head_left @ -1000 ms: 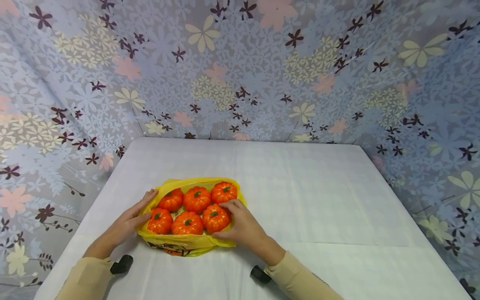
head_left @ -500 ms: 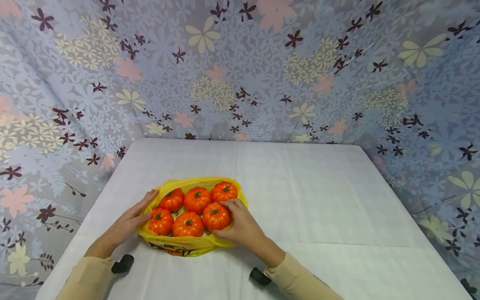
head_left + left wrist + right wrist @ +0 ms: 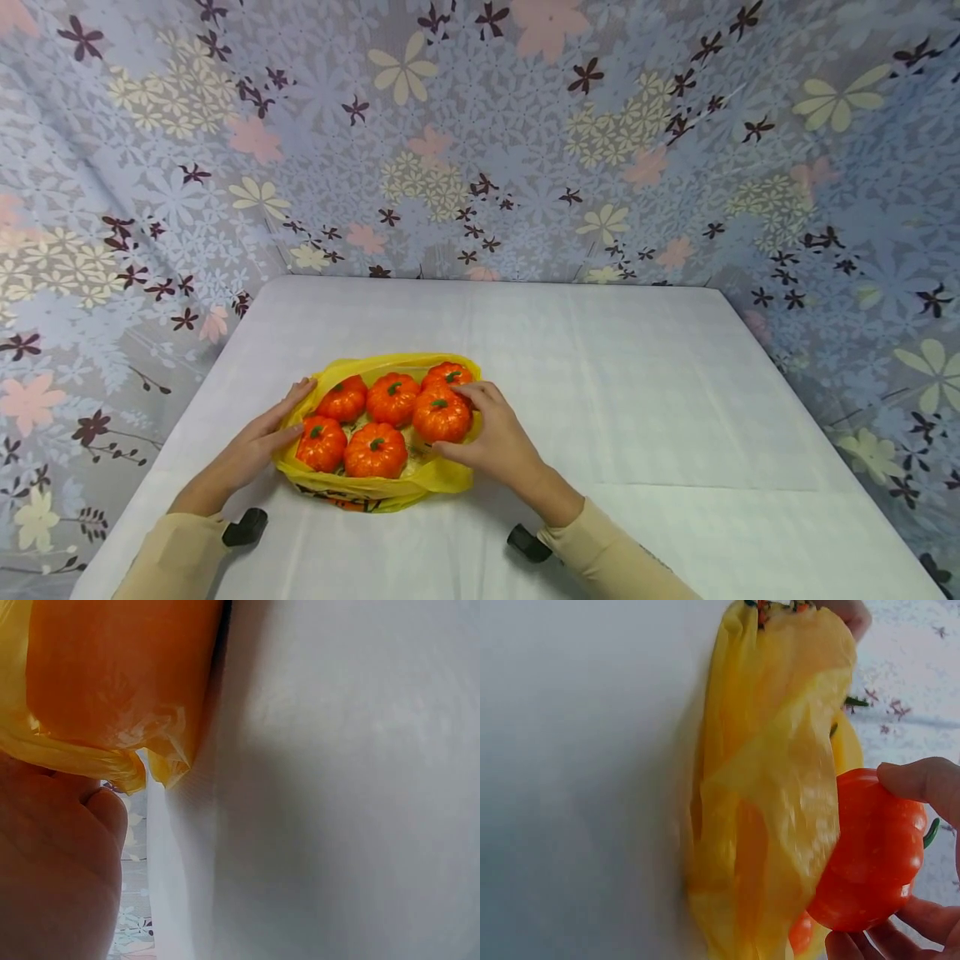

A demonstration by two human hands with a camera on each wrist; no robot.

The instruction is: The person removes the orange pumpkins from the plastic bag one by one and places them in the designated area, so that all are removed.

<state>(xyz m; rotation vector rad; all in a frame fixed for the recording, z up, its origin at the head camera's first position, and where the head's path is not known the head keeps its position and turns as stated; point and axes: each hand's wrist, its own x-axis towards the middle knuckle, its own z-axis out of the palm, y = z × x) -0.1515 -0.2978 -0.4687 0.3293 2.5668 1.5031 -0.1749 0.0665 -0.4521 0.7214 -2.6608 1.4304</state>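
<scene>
A yellow plastic bag (image 3: 442, 479) with its mouth spread wide lies on the table, holding several small orange pumpkins with green stems. My right hand (image 3: 502, 433) grips one pumpkin (image 3: 441, 415) between thumb and fingers, raised above the others at the bag's right end. In the right wrist view that pumpkin (image 3: 870, 855) shows at the bag's edge, fingertips on both its sides. My left hand (image 3: 255, 446) rests against the bag's left side, fingers extended along the rim. The left wrist view has the thumb (image 3: 109, 814) beside the bag's orange-printed wall (image 3: 120, 675).
A white cloth covers the table (image 3: 637, 375), which stretches far to the right of the bag. Flowered fabric (image 3: 480, 150) hangs behind and along both sides. Each wrist carries a black camera, such as the left one (image 3: 246, 527).
My right hand has lifted the front right pumpkin up from its spot, slightly back and to the right; it now overlaps the pumpkin behind. The left hand has stayed in place.
</scene>
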